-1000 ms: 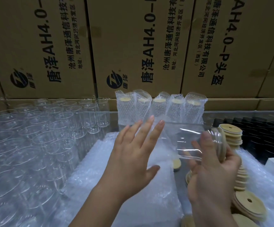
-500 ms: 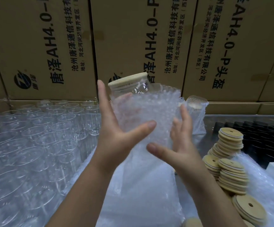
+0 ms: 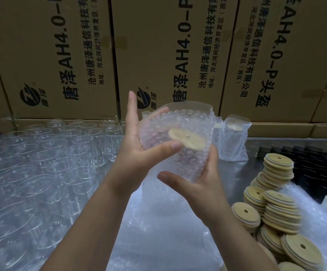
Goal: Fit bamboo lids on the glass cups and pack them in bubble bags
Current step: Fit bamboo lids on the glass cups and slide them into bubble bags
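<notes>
At the near edge, at 6 o'clock, a heap of loose bubble film point(image 3: 154, 241) lies between the two forearms. It fills the one open lane on the table point(image 3: 236, 178). Stacks of spare lids point(image 3: 281, 210) crowd the lane from 4 o'clock, some of them leaning and fanned out. Rows of empty glass cups point(image 3: 47, 165) close it from 8 to 10 o'clock, standing rim to rim. A black tray point(image 3: 311, 163) sits beyond the stacks at 3 o'clock.

Both hands are raised above this lane, clear of either side. The right hand point(image 3: 201, 192) is lower and nearer. It cups the bottom of a bubble bag point(image 3: 184, 163) from below, with its thumb stretched toward 9 o'clock and its fingers wrapped up the bag's right side. The left hand point(image 3: 137, 151) grips the bag from 9 o'clock. Its thumb presses across the front and its fingers lie behind the film, one of them pointing straight up past the bag's mouth.

The bag stands roughly upright between the hands, its open mouth at 12 o'clock. A bamboo lid point(image 3: 187, 138) shows through the film, tilted, just beside the left thumb tip. The glass under it cannot be made out through the bubbles.

Farther back, at 2 o'clock from the bag, wrapped cups point(image 3: 235, 141) stand on the table. Printed cartons point(image 3: 65, 55) wall off the far edge.
</notes>
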